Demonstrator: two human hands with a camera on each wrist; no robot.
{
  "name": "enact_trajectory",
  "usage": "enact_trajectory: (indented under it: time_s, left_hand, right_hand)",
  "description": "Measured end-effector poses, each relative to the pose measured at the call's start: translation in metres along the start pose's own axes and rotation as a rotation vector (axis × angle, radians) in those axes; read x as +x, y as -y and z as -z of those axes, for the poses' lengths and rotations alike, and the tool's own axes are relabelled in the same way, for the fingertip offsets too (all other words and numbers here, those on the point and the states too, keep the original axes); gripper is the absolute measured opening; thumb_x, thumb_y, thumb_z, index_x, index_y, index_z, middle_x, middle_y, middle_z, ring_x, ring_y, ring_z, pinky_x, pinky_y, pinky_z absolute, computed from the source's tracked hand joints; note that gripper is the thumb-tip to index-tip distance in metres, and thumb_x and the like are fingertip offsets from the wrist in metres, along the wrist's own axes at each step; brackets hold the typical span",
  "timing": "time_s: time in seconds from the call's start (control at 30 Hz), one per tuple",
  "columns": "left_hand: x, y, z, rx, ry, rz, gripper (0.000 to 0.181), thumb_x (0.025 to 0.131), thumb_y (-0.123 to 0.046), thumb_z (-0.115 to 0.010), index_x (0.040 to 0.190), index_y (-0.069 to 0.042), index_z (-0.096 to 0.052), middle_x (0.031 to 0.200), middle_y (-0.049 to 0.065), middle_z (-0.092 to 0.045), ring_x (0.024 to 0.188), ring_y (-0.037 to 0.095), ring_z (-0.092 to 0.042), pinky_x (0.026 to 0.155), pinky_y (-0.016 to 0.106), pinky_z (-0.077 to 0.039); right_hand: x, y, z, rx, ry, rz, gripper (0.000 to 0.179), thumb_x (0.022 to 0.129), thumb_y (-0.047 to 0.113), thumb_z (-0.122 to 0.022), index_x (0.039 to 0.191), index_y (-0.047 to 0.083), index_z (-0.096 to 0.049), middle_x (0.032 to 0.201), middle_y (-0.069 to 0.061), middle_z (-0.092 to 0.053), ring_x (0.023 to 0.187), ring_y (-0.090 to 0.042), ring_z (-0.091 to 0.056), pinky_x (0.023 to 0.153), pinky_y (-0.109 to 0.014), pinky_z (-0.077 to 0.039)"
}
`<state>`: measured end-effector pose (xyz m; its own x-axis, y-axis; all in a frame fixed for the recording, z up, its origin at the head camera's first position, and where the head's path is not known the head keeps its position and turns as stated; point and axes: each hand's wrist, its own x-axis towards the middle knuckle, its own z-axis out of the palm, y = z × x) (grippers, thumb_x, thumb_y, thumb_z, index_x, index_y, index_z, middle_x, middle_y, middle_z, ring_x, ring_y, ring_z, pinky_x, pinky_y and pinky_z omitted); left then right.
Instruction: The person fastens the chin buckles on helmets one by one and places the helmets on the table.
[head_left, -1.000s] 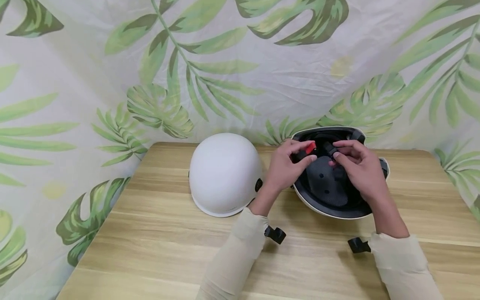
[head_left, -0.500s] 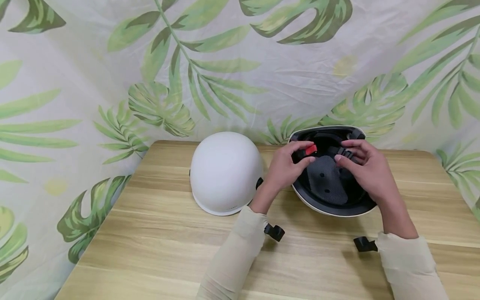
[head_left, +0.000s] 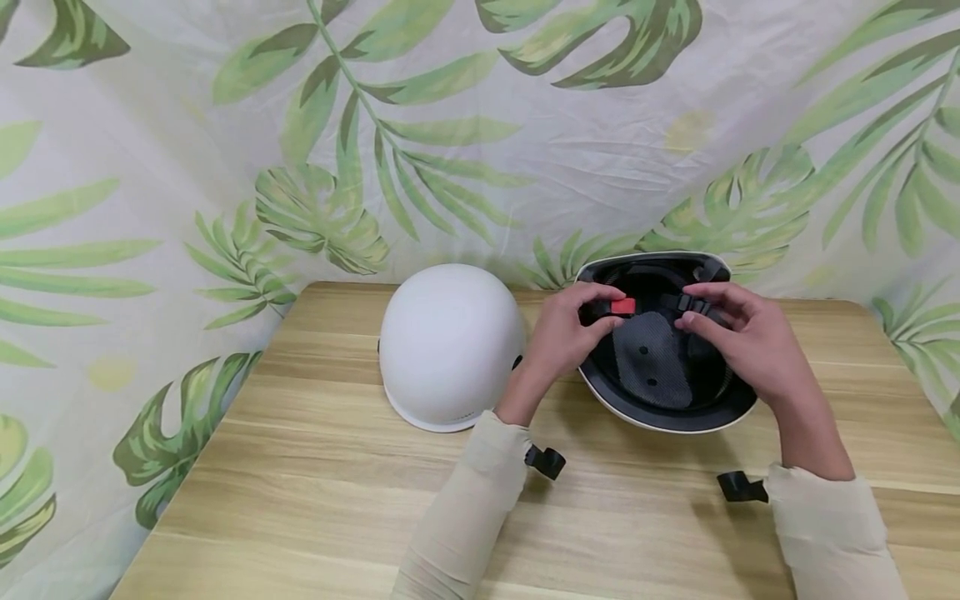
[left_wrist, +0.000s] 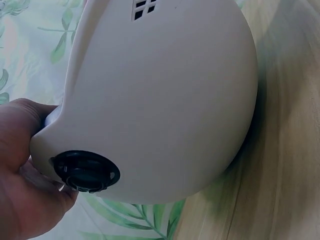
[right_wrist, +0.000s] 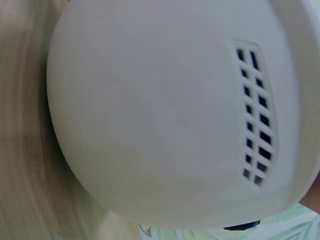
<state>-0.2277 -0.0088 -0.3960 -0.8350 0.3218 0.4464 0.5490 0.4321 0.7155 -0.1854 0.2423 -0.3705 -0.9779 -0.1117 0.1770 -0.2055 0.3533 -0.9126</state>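
Observation:
A white helmet [head_left: 660,417] lies upside down on the table, its black padded lining facing up. Over its opening, my left hand [head_left: 557,340] pinches a black chin-strap buckle with a red tab [head_left: 622,307] between thumb and index finger. Opposite it, my right hand [head_left: 759,340] pinches the black strap piece with its slider [head_left: 693,305]. A gap separates the two buckle parts. From the left wrist, the helmet's outer shell [left_wrist: 165,100] and a black round fitting [left_wrist: 86,171] hide most of the fingers. In the right wrist view, the vented shell [right_wrist: 150,110] covers nearly all of that hand.
A second white helmet [head_left: 450,342] sits dome up to the left, close beside my left wrist. Under both helmets is a wooden table [head_left: 315,492], with a leaf-print cloth [head_left: 420,100] hanging behind its back edge. Black mounts [head_left: 546,462] stick out at the sleeve cuffs.
My right hand has moved rightward with the strap piece, widening the gap to the left hand. The red tab has turned from slanted to nearly level.

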Motion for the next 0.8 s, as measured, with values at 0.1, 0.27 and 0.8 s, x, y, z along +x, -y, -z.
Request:
enact_trajectory:
  time_s: [0.1,0.27,0.8]
  left_hand:
    - [0.000,0.000,0.001,0.022,0.006,-0.007,0.029,0.091,-0.009,-0.085,0.120,-0.011,-0.079,0.121,0.005,-0.076,0.120,0.019,-0.068,0.107,0.022,-0.048]
    - [0.000,0.000,0.001,0.056,0.013,-0.020,0.031,0.092,-0.011,-0.084,0.122,-0.010,-0.078,0.122,0.006,-0.076,0.121,0.021,-0.068,0.108,0.024,-0.048]
    - [0.001,-0.001,0.000,0.047,0.029,-0.052,0.032,0.092,-0.016,-0.085,0.122,-0.008,-0.077,0.121,0.005,-0.077,0.119,0.019,-0.069,0.109,0.021,-0.047]
  right_hand:
    - [0.000,0.000,0.001,-0.005,0.002,0.023,0.037,0.103,0.010,-0.071,0.139,0.007,-0.065,0.113,0.012,-0.071,0.095,0.001,-0.073,0.082,-0.011,-0.055]
    - [0.000,0.000,-0.002,-0.032,0.015,0.072,0.033,0.102,0.009,-0.071,0.135,0.004,-0.067,0.102,0.008,-0.075,0.088,-0.002,-0.073,0.074,-0.013,-0.054]
    - [0.004,-0.008,-0.010,0.351,0.130,0.099,0.027,0.103,0.000,-0.066,0.130,0.000,-0.067,0.106,0.000,-0.076,0.093,-0.010,-0.077,0.087,-0.016,-0.057]
